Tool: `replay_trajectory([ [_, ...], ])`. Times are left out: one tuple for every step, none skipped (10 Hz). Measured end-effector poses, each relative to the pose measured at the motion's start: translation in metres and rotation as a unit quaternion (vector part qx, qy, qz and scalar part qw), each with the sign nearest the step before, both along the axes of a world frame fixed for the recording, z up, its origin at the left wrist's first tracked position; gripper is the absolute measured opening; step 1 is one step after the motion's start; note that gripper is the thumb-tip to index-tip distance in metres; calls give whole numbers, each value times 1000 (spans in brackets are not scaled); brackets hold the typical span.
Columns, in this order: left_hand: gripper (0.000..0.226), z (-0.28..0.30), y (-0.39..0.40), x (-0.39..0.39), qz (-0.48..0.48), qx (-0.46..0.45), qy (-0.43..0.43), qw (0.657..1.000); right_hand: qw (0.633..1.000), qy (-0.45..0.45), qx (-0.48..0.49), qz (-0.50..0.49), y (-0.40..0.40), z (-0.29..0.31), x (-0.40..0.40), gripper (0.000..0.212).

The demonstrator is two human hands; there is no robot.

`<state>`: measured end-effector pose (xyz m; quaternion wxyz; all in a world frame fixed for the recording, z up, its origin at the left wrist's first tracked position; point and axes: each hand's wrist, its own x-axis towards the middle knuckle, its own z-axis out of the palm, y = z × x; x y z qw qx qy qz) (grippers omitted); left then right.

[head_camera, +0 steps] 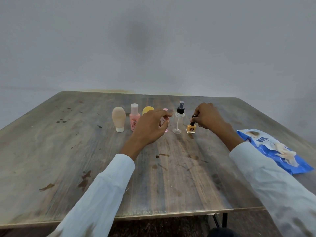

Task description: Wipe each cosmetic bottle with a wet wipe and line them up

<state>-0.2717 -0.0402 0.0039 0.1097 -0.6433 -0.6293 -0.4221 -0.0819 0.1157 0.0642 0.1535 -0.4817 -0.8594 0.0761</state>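
Nearest me, the scuffed wooden tabletop [102, 159] and crinkly blue wet-wipe pack [273, 151]. My left hand [150, 127] hovers, loosely curled and empty, and could topple the pink bottle [165, 124] behind it. My right hand [207, 117] pinches the black cap of the small glass nail polish bottle [191, 129], standing at the row's right end beside the light, clear plastic spray bottle [178, 121]; a nudge could tip that.

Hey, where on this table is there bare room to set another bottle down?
Free: the wide stretch left of the beige tube, and the near table between the two sleeves. Also the gap between the orange nail polish and the blue wipes pack. Crowded: the bottle row, where the left hand and right hand work.
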Motion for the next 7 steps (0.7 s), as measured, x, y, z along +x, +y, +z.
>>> replay_trajectory([
  [27,1,0,1,5,-7,1,1000,1000,-1,-3,-1,-2,1,0,24],
  [27,1,1,1,6,4,6,1000,1000,-4,-11,4,-4,3,2,27],
  [24,1,-2,4,18,34,22,999,1000,8,-2,7,-9,3,7,36],
  [20,4,-1,8,42,76,76,993,997,35,62,23,-19,3,16,44],
  [32,14,-1,13,75,94,118,986,987,62,136,59,-36,8,21,45],
  [50,27,-8,26,96,90,111,985,974,85,189,96,-52,17,23,52],
  [63,49,-20,46,127,117,99,980,960,122,220,125,-71,31,21,62],
])
